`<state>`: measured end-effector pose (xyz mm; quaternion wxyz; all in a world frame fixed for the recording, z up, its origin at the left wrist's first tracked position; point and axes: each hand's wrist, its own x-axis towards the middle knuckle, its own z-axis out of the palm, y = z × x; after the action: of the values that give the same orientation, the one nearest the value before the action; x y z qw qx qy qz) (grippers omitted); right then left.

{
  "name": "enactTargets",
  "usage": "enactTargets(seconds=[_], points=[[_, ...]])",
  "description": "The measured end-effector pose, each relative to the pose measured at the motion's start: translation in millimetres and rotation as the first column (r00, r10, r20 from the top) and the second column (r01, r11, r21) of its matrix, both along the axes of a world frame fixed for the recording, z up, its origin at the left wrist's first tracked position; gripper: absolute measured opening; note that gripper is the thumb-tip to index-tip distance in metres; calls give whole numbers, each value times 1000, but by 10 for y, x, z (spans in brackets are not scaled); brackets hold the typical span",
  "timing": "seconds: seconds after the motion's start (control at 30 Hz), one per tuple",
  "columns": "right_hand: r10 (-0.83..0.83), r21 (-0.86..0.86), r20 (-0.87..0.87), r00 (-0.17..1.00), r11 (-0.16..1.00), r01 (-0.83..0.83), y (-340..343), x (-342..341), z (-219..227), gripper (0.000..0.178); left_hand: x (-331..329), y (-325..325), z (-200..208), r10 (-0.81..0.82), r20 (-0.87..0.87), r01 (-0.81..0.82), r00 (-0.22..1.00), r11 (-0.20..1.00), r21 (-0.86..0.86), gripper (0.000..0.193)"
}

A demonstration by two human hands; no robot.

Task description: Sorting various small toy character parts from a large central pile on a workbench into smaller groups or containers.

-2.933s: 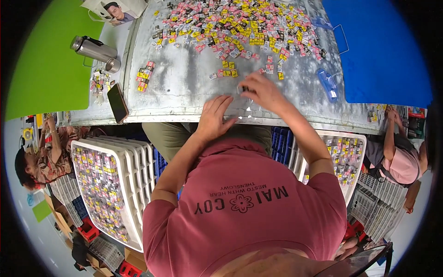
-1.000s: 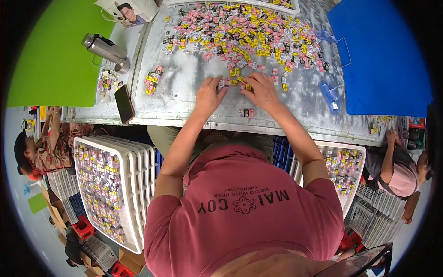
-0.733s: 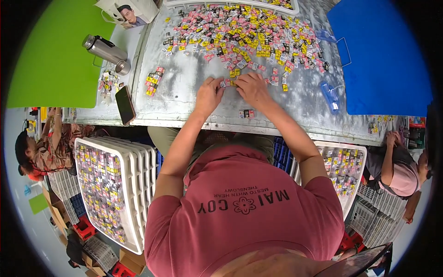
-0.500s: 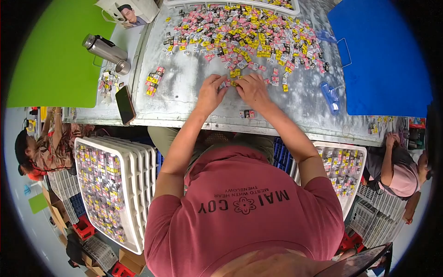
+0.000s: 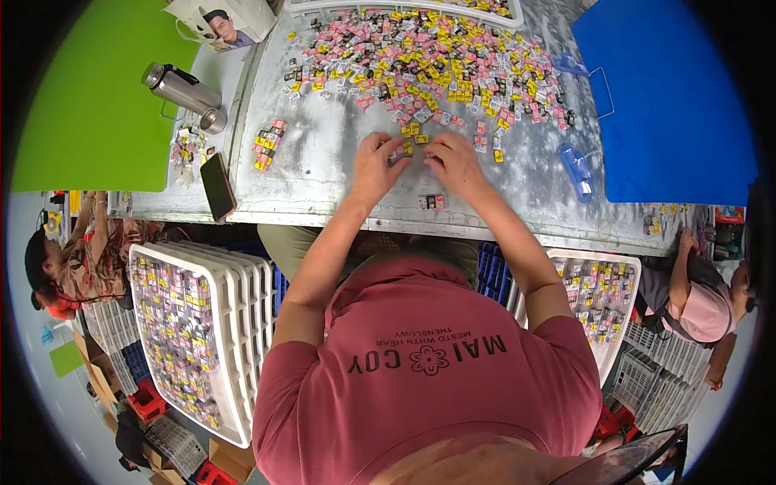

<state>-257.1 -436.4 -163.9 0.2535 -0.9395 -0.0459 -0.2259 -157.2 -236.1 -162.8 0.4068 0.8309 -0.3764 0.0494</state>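
My left hand (image 5: 377,171) rests on the metal-topped table, its thumb and fingers closed round a short row of small printed boxes (image 5: 402,150). Just to its right, my right hand (image 5: 457,168) has thumb and fingertips drawn together; what lies between them is mostly hidden. A few yellow boxes (image 5: 411,129) lie loose beyond the fingertips. Nearer my body sits a small joined group of boxes (image 5: 432,202). A larger block of boxes (image 5: 269,145) stands off to the left. Past my hands spreads a wide heap of pink, yellow, black and white boxes (image 5: 420,69).
A white tray (image 5: 517,18) borders the heap's far side. At left are a steel flask (image 5: 182,87), its cup (image 5: 212,121) and a phone (image 5: 217,187). A clear blue plastic piece (image 5: 577,172) lies right. Filled trays (image 5: 237,404) flank me; co-workers sit at both sides.
My right hand has drawn back to the right, away from the left, uncovering yellow boxes between them. My left hand has shifted slightly right and stays on its row.
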Motion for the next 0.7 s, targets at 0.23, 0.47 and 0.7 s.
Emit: enactTargets(seconds=[0.23, 0.47, 0.7], points=[[-109, 14, -19, 994, 994, 109, -60, 272, 141, 26, 16, -18, -75, 19, 85, -19, 996, 1000, -2, 33], [16, -75, 113, 993, 997, -8, 178, 1272, -6, 34, 0, 26, -85, 17, 104, -14, 994, 1000, -28, 28], [165, -149, 75, 983, 977, -152, 318, 1107, -97, 27, 106, 401, -133, 183, 75, -181, 980, 983, -35, 29]])
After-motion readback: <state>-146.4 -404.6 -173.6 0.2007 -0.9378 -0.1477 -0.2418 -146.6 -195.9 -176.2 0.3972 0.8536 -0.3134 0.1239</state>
